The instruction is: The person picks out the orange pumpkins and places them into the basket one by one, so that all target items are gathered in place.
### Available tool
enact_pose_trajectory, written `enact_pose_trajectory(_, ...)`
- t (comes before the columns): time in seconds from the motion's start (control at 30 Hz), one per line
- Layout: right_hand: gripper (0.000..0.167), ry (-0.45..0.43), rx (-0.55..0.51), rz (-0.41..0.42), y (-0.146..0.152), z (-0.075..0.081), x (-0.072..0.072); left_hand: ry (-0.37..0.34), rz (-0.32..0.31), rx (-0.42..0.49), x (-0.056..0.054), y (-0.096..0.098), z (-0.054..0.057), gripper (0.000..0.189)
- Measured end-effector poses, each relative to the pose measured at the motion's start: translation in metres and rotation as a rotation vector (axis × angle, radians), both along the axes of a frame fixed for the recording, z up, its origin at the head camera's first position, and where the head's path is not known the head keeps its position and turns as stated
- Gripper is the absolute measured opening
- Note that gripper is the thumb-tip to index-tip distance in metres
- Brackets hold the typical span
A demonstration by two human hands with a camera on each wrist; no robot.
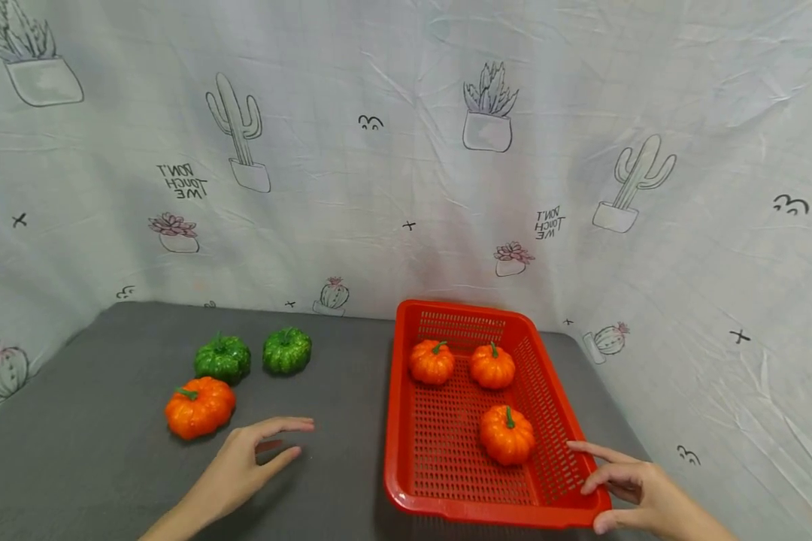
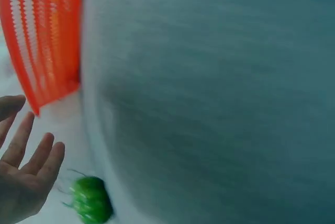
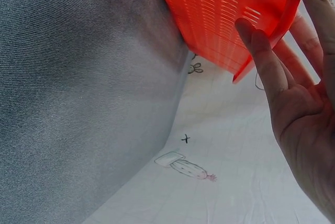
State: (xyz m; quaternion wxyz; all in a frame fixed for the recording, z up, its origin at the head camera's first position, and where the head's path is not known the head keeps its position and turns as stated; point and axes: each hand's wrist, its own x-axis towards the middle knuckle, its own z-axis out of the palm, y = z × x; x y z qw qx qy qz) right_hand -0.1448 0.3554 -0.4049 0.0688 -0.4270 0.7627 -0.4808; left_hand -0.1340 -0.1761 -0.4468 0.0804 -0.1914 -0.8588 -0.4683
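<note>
My right hand grips the near right corner of a red plastic basket, fingers over the rim and thumb on the outside. In the right wrist view, that hand straddles the basket's rim. Inside the basket lie three orange pumpkins, one at the back left, one at the back right and one nearer the front. My left hand hovers over the table with fingers and thumb spread apart, holding nothing. An orange pumpkin sits just beyond it on the left.
Two green pumpkins stand behind the orange one, one on the left and another to its right. A grey cloth covers the table. A white curtain with cactus drawings encloses the back and sides.
</note>
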Motion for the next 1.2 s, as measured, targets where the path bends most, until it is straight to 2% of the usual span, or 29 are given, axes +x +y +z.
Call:
enact_pose_trajectory(0.13,0.041,0.006,0.008,-0.009,0.000,0.001,0.001,0.031,0.035,-0.054,0.010,-0.016,-0.014,0.030)
enact_pose_trajectory(0.27,0.042,0.019,-0.002,0.001,0.000,-0.001,0.001,0.047,0.061,-0.030,0.017,-0.029,-0.019,0.031)
enact_pose_trajectory(0.4,0.043,0.000,-0.012,0.017,0.000,-0.002,0.000,-0.030,0.160,0.018,0.019,-0.047,-0.011,0.034)
enact_pose_trajectory(0.53,0.041,-0.032,-0.003,0.005,0.000,-0.001,0.000,-0.101,0.268,0.033,0.016,-0.069,0.000,0.039)
enact_pose_trajectory(0.6,0.040,-0.048,0.003,-0.002,0.000,0.001,0.001,-0.102,0.300,0.009,0.014,-0.081,0.004,0.040)
enact_pose_trajectory(0.73,0.035,-0.095,0.009,0.000,0.001,0.001,0.002,-0.058,0.339,-0.088,0.010,-0.106,0.009,0.040)
enact_pose_trajectory(0.83,0.035,-0.113,0.004,0.015,0.001,-0.001,0.001,-0.010,0.299,-0.088,0.007,-0.125,0.009,0.040)
enact_pose_trajectory(0.97,0.038,-0.086,-0.004,0.032,0.002,-0.002,0.000,0.070,0.207,0.011,0.000,-0.144,0.005,0.044)
enact_pose_trajectory(1.03,0.038,-0.094,-0.005,0.027,0.002,-0.002,0.000,0.095,0.186,0.053,-0.007,-0.152,0.003,0.048)
enact_pose_trajectory(1.13,0.036,-0.107,0.002,0.007,0.002,0.000,0.000,0.062,0.172,0.089,-0.017,-0.163,0.000,0.053)
enact_pose_trajectory(1.2,0.036,-0.107,0.012,-0.006,0.002,0.001,0.000,0.004,0.169,0.111,-0.023,-0.170,-0.002,0.055)
